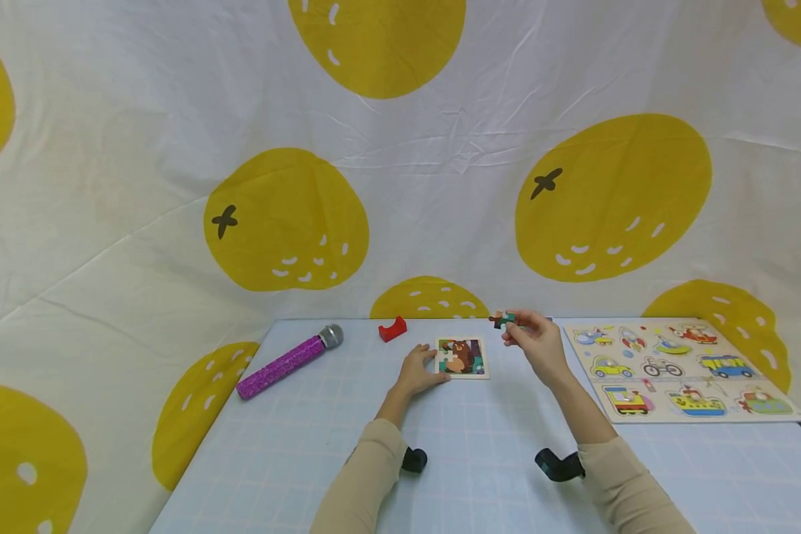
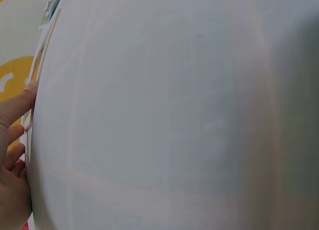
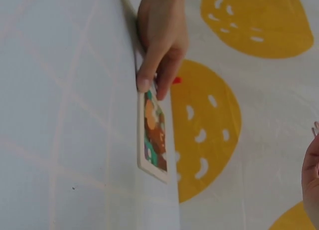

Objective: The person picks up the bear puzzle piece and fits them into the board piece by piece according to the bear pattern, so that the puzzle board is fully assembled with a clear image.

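A small square bear jigsaw puzzle with a pale wooden frame (image 1: 470, 376) lies on the table in the head view. My left hand (image 1: 414, 372) grips its left side, thumb at the lower corner and fingers at the upper one. Between thumb and fingers of my right hand (image 1: 541, 347) is a brown and green jigsaw piece (image 1: 505, 319), held up to the right of the puzzle. A pale gap shows in the puzzle's left part. In the right wrist view, the puzzle frame (image 3: 141, 135) appears edge-on; my right hand (image 3: 312, 180) is mostly cut off.
A purple glitter microphone (image 1: 288, 363) lies at the left, with a red arched block (image 1: 392, 328) behind the left hand. At the right lies a large vehicle puzzle board (image 1: 684, 371). A cloth with yellow fruit prints (image 1: 287, 219) hangs behind the table.
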The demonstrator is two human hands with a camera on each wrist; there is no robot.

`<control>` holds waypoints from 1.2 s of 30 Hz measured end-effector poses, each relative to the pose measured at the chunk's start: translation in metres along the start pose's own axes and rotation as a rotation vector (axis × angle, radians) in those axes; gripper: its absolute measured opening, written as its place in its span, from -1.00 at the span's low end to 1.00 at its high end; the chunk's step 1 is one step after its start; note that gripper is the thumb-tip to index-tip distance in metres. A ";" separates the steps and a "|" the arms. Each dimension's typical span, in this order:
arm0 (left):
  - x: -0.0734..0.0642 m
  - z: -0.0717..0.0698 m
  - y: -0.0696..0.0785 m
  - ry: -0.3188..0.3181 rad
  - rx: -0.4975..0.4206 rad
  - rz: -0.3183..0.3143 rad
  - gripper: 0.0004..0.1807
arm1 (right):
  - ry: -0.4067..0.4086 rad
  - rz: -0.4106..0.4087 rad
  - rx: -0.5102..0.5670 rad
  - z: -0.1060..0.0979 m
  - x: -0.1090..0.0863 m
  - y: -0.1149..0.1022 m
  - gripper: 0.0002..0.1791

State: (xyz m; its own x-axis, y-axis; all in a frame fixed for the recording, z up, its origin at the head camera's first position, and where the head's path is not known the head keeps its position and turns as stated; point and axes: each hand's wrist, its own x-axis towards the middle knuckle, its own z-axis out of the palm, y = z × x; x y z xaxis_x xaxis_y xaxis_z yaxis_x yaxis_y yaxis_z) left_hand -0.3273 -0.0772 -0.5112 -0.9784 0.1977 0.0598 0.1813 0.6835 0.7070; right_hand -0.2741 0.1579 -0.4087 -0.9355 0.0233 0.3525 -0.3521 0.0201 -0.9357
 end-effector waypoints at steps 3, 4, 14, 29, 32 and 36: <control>0.001 0.000 0.000 -0.003 0.002 -0.004 -0.31 | 0.009 0.020 -0.004 0.001 0.000 -0.001 -0.68; 0.001 0.000 0.000 -0.005 0.003 -0.008 -0.31 | 0.008 0.025 -0.003 0.001 0.000 -0.001 -0.68; 0.001 0.000 0.001 0.002 0.015 -0.006 -0.32 | 0.012 0.061 0.088 0.001 -0.001 0.000 -0.65; 0.001 -0.001 -0.001 -0.009 -0.041 -0.013 -0.27 | 0.039 0.133 0.248 0.004 0.001 0.000 -0.83; 0.001 0.000 -0.001 -0.007 -0.016 -0.023 -0.30 | 0.054 0.166 0.264 0.005 0.001 -0.001 -0.85; 0.001 0.001 -0.001 -0.001 0.011 -0.016 -0.31 | 0.066 0.198 0.243 0.007 0.001 -0.002 -0.82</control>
State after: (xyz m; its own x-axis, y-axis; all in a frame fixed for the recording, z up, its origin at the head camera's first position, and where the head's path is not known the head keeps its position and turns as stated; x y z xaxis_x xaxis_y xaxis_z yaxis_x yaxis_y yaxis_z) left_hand -0.3286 -0.0773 -0.5124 -0.9811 0.1877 0.0475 0.1667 0.6944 0.7001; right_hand -0.2743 0.1512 -0.4069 -0.9854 0.0678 0.1561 -0.1677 -0.2309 -0.9584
